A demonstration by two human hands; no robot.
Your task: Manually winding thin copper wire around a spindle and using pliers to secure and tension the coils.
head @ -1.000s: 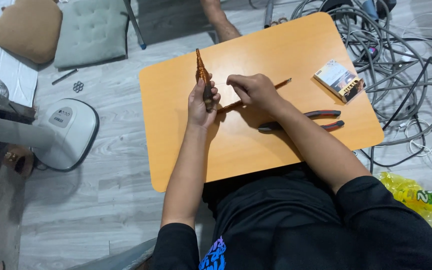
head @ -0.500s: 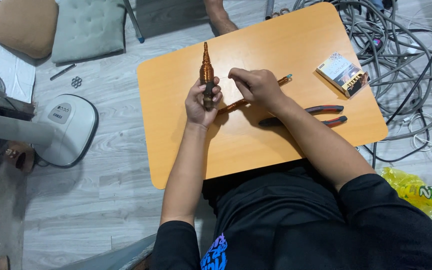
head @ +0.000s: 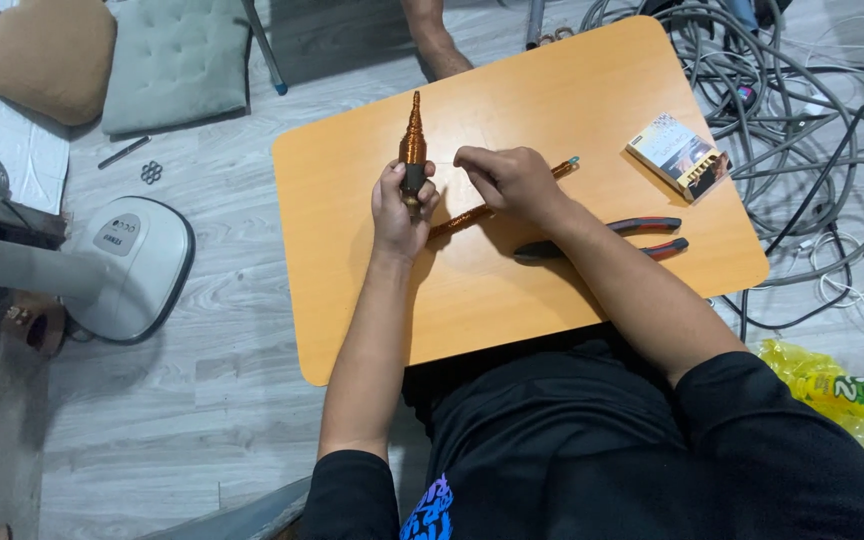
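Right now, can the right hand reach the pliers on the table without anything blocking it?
Probably yes. The right hand is just above the pliers, which lie partly under its forearm, and the table around them looks free. The hand seems occupied with a copper rod.

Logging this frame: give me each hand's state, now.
Left hand: closed around the dark base of an upright copper-wound spool.
Right hand: fingers curled above a copper-wrapped rod; whether it grips anything cannot be told.
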